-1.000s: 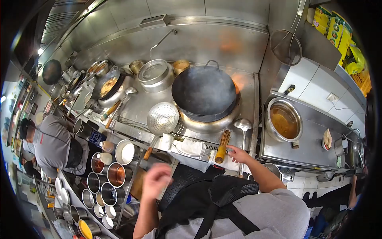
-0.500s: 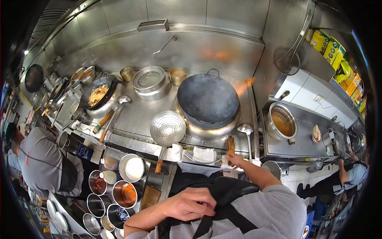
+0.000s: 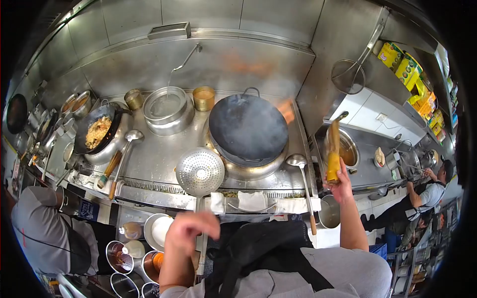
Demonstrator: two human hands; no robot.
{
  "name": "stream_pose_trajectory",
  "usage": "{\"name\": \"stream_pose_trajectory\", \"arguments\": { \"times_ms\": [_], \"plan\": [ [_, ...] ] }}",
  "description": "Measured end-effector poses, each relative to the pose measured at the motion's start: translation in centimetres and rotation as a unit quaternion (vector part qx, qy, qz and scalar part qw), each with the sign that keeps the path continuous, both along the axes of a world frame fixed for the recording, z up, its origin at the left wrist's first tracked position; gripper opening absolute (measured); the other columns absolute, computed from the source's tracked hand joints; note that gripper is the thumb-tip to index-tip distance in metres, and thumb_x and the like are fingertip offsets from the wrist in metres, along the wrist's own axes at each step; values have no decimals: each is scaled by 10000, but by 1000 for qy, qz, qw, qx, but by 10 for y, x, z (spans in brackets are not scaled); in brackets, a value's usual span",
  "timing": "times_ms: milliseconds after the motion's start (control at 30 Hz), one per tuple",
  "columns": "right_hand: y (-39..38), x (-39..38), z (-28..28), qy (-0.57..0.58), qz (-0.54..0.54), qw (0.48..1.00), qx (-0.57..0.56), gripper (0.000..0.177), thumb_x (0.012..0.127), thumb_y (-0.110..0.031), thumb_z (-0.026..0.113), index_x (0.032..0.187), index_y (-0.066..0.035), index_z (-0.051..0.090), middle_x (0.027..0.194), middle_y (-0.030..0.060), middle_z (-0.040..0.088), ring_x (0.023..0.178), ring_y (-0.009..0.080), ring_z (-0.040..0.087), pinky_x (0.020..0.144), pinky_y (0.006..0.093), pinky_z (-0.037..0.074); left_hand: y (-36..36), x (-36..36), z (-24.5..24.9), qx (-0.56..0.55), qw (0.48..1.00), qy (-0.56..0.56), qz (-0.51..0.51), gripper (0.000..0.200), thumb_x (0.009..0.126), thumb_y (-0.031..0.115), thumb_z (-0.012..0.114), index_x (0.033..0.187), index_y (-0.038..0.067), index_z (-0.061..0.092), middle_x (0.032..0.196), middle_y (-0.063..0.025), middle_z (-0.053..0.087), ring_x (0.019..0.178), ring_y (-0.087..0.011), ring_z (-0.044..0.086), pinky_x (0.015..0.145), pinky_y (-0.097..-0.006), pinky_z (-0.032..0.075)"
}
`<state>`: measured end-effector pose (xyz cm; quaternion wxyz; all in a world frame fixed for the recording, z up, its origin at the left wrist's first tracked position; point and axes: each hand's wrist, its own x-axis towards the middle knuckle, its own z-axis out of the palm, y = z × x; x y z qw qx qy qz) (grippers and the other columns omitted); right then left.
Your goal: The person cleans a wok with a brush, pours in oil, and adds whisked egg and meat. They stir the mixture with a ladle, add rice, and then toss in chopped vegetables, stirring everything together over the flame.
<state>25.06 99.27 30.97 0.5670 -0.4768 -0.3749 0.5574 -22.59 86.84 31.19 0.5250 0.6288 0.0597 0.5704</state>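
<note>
My right hand (image 3: 340, 185) grips the yellow-wrapped end of a brush (image 3: 333, 156), raised in front of a metal pot (image 3: 349, 151) on the right counter. My left hand (image 3: 195, 227) is blurred by motion near the handle of a perforated skimmer (image 3: 200, 172); its hold on anything cannot be made out. Ahead, an empty black wok (image 3: 248, 129) gives off smoke or steam on its burner. To the wok's right lies a ladle (image 3: 297, 160), its wooden handle reaching past the stove's front edge.
Folded cloths (image 3: 252, 200) lie along the stove's front edge. Another wok with food (image 3: 98, 132) stands at left. Metal containers of sauces (image 3: 119, 257) are at lower left. A co-worker (image 3: 54, 233) stands left, and another person (image 3: 428, 192) is at far right.
My right hand has lifted the brush from the stove's front edge, up and to the right. My left hand has moved from my chest toward the skimmer handle. The view has shifted.
</note>
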Motion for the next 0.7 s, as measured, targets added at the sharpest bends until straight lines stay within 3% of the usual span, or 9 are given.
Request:
{"name": "stream_pose_trajectory", "arguments": {
  "times_ms": [133, 200, 267, 400, 467, 533, 600, 667, 700],
  "plan": [
    [91, 32, -27, -88, -4, 996, -17, 349, 960, -370, 485, 1260, -204, 419, 843, 102, 583, 630, 215, 593, 543, 356, 516, 114, 63, -57, -265, 941, 81, 194, 266, 861, 208, 627, 1017, -8, 634, 950, -94, 622, 841, -202, 599, 772, -328, 475],
    [145, 31, -30, 45, 54, 997, -39, 317, 958, -389, 486, 1201, -192, 433, 834, 97, 583, 640, 216, 592, 534, 372, 497, 167, 104, -87, -107, 891, 265, 354, 194, 862, 132, 599, 1031, 46, 638, 975, -91, 615, 888, -247, 598, 819, -356, 474],
    [197, 0, -31, 45, 59, 997, -32, 345, 948, -390, 511, 1221, -195, 432, 858, 92, 594, 669, 226, 596, 542, 391, 496, 210, 140, -131, 26, 821, 380, 425, 189, 856, 152, 594, 1028, 84, 634, 1010, -93, 606, 992, -276, 573, 931, -395, 417],
    [319, -74, -68, -175, 179, 968, -11, 390, 947, -339, 537, 1300, -204, 443, 930, 96, 613, 693, 220, 620, 562, 389, 533, 240, 172, -168, 93, 731, 489, 466, 174, 848, 213, 600, 980, 112, 648, 947, -78, 605, 954, -248, 570, 922, -382, 394],
    [391, -127, -143, -206, 130, 969, 40, 371, 949, -342, 529, 1282, -184, 493, 931, 104, 638, 646, 222, 632, 524, 387, 538, 248, 173, -174, 36, 713, 542, 443, 148, 848, 222, 593, 938, 117, 644, 873, -51, 615, 860, -238, 571, 846, -386, 409],
    [394, -202, -172, -273, 124, 954, -8, 377, 954, -332, 524, 1273, -132, 521, 768, 103, 599, 527, 164, 554, 415, 318, 449, 253, 171, -177, 45, 709, 509, 487, 108, 834, 214, 602, 876, 122, 638, 780, -31, 609, 769, -227, 562, 780, -384, 412],
    [365, -259, -206, -451, 203, 869, 9, 408, 947, -341, 527, 1306, -147, 506, 756, 123, 617, 486, 164, 538, 397, 327, 436, 255, 166, -175, 27, 728, 519, 447, 96, 825, 217, 608, 842, 128, 639, 749, -30, 605, 754, -224, 571, 763, -385, 417],
    [302, -274, -172, -433, 329, 839, 7, 436, 937, -366, 520, 1336, -198, 478, 884, 156, 669, 608, 234, 636, 516, 386, 509, 260, 162, -174, 26, 730, 514, 449, 86, 817, 214, 612, 821, 130, 630, 729, -31, 599, 747, -225, 576, 755, -387, 417],
    [292, -249, -176, -489, 371, 780, 119, 448, 929, -386, 519, 1342, -222, 471, 934, 160, 674, 695, 274, 656, 608, 407, 521, 258, 164, -174, 27, 739, 503, 447, 80, 809, 211, 617, 799, 132, 621, 709, -31, 592, 741, -226, 580, 747, -389, 417]
  ]
}}
